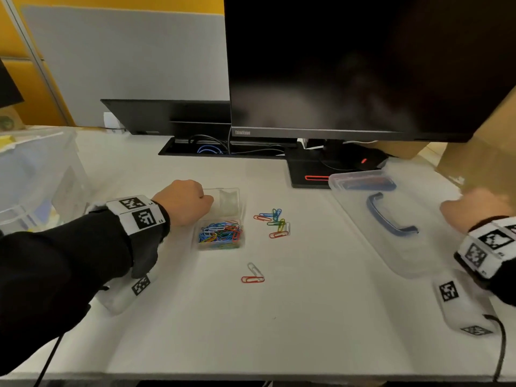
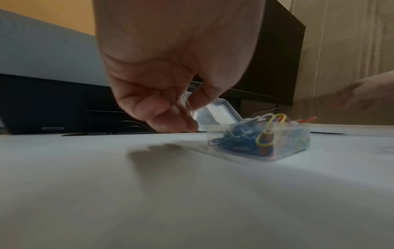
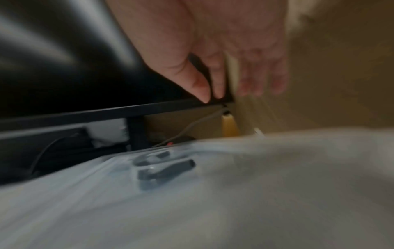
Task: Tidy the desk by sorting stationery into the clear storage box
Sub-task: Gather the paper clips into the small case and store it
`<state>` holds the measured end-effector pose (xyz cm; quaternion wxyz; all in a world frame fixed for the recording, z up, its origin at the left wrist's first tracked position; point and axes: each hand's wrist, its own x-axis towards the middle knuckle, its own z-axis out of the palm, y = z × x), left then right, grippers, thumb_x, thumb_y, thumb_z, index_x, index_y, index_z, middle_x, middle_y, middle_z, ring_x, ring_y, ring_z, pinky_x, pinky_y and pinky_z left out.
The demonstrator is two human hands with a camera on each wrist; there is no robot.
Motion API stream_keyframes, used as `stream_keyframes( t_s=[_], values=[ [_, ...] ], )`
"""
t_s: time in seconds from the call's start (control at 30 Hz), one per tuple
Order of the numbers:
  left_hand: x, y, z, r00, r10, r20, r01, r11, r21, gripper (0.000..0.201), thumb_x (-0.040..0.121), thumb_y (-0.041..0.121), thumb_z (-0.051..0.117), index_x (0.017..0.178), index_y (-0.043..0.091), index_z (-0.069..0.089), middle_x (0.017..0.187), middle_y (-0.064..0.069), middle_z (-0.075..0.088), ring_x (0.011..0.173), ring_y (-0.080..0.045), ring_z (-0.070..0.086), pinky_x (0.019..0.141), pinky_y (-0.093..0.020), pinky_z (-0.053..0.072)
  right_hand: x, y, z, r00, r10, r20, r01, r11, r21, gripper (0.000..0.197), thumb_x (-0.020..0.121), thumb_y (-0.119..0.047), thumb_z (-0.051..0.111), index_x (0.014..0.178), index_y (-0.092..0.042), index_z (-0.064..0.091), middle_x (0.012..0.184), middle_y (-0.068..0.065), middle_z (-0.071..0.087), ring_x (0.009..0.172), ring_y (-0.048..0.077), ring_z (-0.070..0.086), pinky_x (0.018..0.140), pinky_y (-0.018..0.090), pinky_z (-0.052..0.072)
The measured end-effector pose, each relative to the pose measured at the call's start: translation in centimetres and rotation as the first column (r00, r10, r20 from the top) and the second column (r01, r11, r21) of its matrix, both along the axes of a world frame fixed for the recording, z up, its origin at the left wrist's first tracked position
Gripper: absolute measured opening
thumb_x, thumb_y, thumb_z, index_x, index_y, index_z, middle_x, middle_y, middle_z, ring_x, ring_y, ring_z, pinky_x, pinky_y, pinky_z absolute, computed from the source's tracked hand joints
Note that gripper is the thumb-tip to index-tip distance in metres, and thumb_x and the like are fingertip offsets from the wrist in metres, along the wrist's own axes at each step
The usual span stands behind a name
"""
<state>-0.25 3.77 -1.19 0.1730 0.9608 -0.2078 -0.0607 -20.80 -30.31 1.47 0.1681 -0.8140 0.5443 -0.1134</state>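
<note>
A small clear box (image 1: 220, 236) full of coloured paper clips sits mid-desk, its hinged lid (image 1: 229, 203) standing open behind it. My left hand (image 1: 184, 202) is curled at the lid's left edge. In the left wrist view the thumb and fingers of that hand (image 2: 189, 114) pinch the clear lid (image 2: 219, 112) beside the box (image 2: 258, 141). Loose clips (image 1: 275, 222) lie right of the box, and two more clips (image 1: 252, 275) lie nearer me. My right hand (image 1: 472, 208) hovers at the far right with fingers hanging straight and empty (image 3: 219, 91); it is blurred.
A big clear storage box (image 1: 36, 177) stands at the left edge of the white desk (image 1: 307, 317). Its clear lid with a blue handle (image 1: 391, 213) lies at right, below my right hand. A monitor (image 1: 349, 65) and its stand (image 1: 307, 174) rise behind. A cardboard box (image 1: 480, 152) is at far right.
</note>
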Motion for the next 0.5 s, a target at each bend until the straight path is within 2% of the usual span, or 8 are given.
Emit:
stream_keyframes(
  t_s=[0.07, 0.13, 0.2, 0.27, 0.3, 0.4, 0.43, 0.5],
  values=[
    [0.0, -0.1, 0.0, 1.000, 0.004, 0.009, -0.004, 1.000, -0.006, 0.034, 0.093, 0.027, 0.041, 0.097, 0.000, 0.061, 0.096, -0.018, 0.066, 0.088, -0.032, 0.060, 0.077, -0.034, 0.050, 1.3, 3.0, 0.9, 0.966, 0.257, -0.036, -0.259, 0.957, -0.132, 0.041, 0.087, -0.004, 0.049, 0.128, -0.006, 0.048, 0.131, 0.023, 0.045, 0.118, 0.039, 0.046, 0.098, 0.042, 0.039],
    [0.0, -0.1, 0.1, 1.000, 0.012, 0.027, -0.012, 1.000, -0.001, 0.034, 0.093, 0.027, 0.042, 0.099, 0.000, 0.061, 0.098, -0.018, 0.065, 0.091, -0.032, 0.059, 0.074, -0.031, 0.046, 3.3, 6.5, 1.0, 0.818, 0.567, -0.093, -0.575, 0.805, -0.146, 0.038, 0.089, -0.003, 0.047, 0.126, -0.010, 0.054, 0.123, 0.011, 0.055, 0.112, 0.030, 0.054, 0.093, 0.030, 0.042],
    [0.0, -0.2, 0.2, 0.999, 0.019, 0.035, -0.019, 1.000, 0.008, 0.033, 0.093, 0.027, 0.042, 0.100, 0.000, 0.061, 0.101, -0.017, 0.065, 0.093, -0.031, 0.058, 0.072, -0.029, 0.042, 5.2, 9.6, 0.7, 0.664, 0.743, -0.085, -0.747, 0.663, -0.040, 0.034, 0.091, -0.012, 0.050, 0.125, -0.014, 0.055, 0.105, 0.001, 0.058, 0.099, 0.021, 0.058, 0.081, 0.018, 0.038],
    [0.0, -0.2, 0.2, 0.999, 0.023, 0.039, -0.023, 1.000, 0.017, 0.033, 0.093, 0.028, 0.042, 0.102, 0.002, 0.061, 0.102, -0.016, 0.065, 0.094, -0.031, 0.058, 0.073, -0.029, 0.042, 7.0, 11.7, 0.2, 0.591, 0.798, -0.115, -0.792, 0.601, 0.102, 0.047, 0.088, -0.026, 0.058, 0.132, -0.019, 0.045, 0.102, -0.001, 0.056, 0.091, 0.014, 0.054, 0.080, 0.021, 0.038],
    [0.0, -0.2, 0.2, 0.999, 0.024, 0.040, -0.025, 1.000, 0.018, 0.033, 0.093, 0.028, 0.042, 0.103, 0.002, 0.061, 0.103, -0.015, 0.065, 0.094, -0.031, 0.058, 0.074, -0.029, 0.043, 7.7, 12.4, -0.1, 0.574, 0.807, -0.136, -0.790, 0.590, 0.166, 0.061, 0.083, -0.031, 0.064, 0.137, -0.021, 0.039, 0.109, 0.000, 0.056, 0.093, 0.013, 0.052, 0.084, 0.023, 0.040],
    [0.2, -0.2, 0.0, 0.999, 0.014, 0.044, -0.015, 1.000, 0.021, 0.034, 0.092, 0.029, 0.042, 0.104, 0.003, 0.061, 0.104, -0.016, 0.065, 0.095, -0.031, 0.058, 0.074, -0.029, 0.044, 9.3, 13.2, -0.9, 0.554, 0.811, -0.187, -0.768, 0.585, 0.261, 0.095, 0.067, -0.031, 0.079, 0.144, -0.019, 0.024, 0.134, 0.002, 0.049, 0.113, 0.018, 0.051, 0.096, 0.030, 0.041],
    [0.2, -0.3, 0.0, 0.999, 0.006, 0.045, -0.007, 1.000, 0.025, 0.034, 0.092, 0.029, 0.042, 0.104, 0.003, 0.061, 0.105, -0.016, 0.065, 0.095, -0.031, 0.058, 0.075, -0.030, 0.044, 9.6, 13.2, -1.2, 0.556, 0.809, -0.188, -0.759, 0.587, 0.281, 0.097, 0.066, -0.030, 0.080, 0.144, -0.018, 0.024, 0.135, 0.002, 0.048, 0.115, 0.019, 0.051, 0.098, 0.031, 0.041],
    [0.2, -0.3, -0.1, 0.999, -0.007, 0.045, 0.006, 1.000, 0.028, 0.035, 0.093, 0.029, 0.042, 0.105, 0.002, 0.061, 0.106, -0.016, 0.065, 0.096, -0.031, 0.058, 0.078, -0.032, 0.046, 10.0, 13.0, -1.6, 0.542, 0.822, -0.176, -0.766, 0.570, 0.299, 0.087, 0.068, -0.031, 0.079, 0.140, -0.016, 0.034, 0.125, 0.000, 0.053, 0.101, 0.015, 0.053, 0.090, 0.026, 0.043]
  ],
)
